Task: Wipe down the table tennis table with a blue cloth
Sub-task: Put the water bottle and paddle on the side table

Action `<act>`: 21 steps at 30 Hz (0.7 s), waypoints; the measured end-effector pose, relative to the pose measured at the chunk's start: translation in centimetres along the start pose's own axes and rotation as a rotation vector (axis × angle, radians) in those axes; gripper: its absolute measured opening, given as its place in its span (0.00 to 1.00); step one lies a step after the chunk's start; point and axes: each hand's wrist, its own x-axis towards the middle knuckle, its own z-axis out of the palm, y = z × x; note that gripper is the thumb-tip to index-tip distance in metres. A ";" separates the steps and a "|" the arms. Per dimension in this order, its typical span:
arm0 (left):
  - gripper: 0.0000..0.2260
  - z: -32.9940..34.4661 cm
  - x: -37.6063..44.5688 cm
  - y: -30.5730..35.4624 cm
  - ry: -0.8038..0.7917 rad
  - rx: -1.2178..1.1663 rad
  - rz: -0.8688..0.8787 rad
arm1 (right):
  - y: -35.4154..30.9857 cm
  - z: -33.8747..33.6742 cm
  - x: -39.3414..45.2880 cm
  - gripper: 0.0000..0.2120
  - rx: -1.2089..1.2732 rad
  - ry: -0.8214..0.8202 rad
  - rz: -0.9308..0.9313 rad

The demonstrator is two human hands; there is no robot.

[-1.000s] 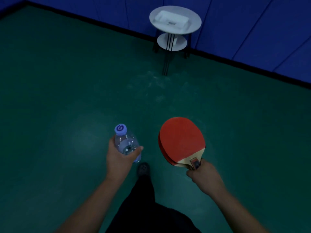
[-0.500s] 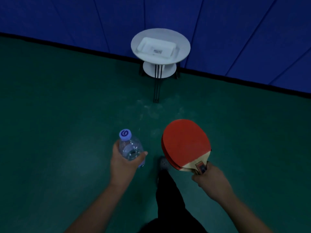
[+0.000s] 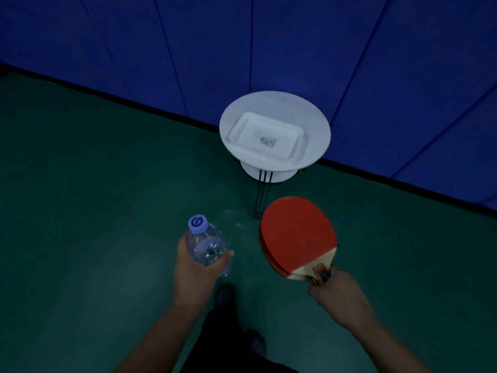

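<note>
Both hands full, round white worktop (image 3: 274, 103) ahead.
Left hand (image 3: 193, 273) grip wrapped a clear ribbed plastic bottle (image 3: 205, 244); right hand (image 3: 340, 294) grip clenched wooden handles of stacked red-rubber paddles (image 3: 297, 234).

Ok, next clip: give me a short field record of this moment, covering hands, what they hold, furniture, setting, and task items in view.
left hand: grips a clear water bottle with a purple cap
right hand: grips the handles of red table tennis paddles, apparently two stacked
furniture: round white side table with a lower shelf, against the blue wall
on table: white rectangular tray
floor: green
blue cloth: not in view
table tennis table: not in view
</note>
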 end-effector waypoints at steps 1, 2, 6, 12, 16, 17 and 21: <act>0.30 1.2 2.2 0.4 -0.001 0.000 -0.002 | -1.2 -0.8 2.2 0.09 -0.004 0.004 -0.005; 0.29 2.5 4.5 0.6 0.000 0.001 -0.002 | -2.4 -1.6 4.5 0.09 -0.010 0.007 -0.011; 0.30 7.7 14.4 1.7 -0.024 -0.023 -0.014 | -7.5 -4.4 13.8 0.09 -0.026 0.013 -0.017; 0.32 15.2 27.8 5.4 -0.080 -0.027 -0.032 | -14.6 -9.4 25.8 0.10 0.001 -0.018 0.058; 0.34 20.9 35.9 8.1 -0.141 0.028 -0.007 | -18.0 -13.2 33.4 0.10 0.021 -0.029 0.075; 0.36 22.5 38.0 8.4 -0.154 0.053 0.004 | -18.6 -14.2 35.6 0.11 0.015 -0.033 0.077; 0.39 29.7 46.3 8.6 -0.134 0.086 0.007 | -21.2 -17.8 46.0 0.10 -0.024 -0.056 0.045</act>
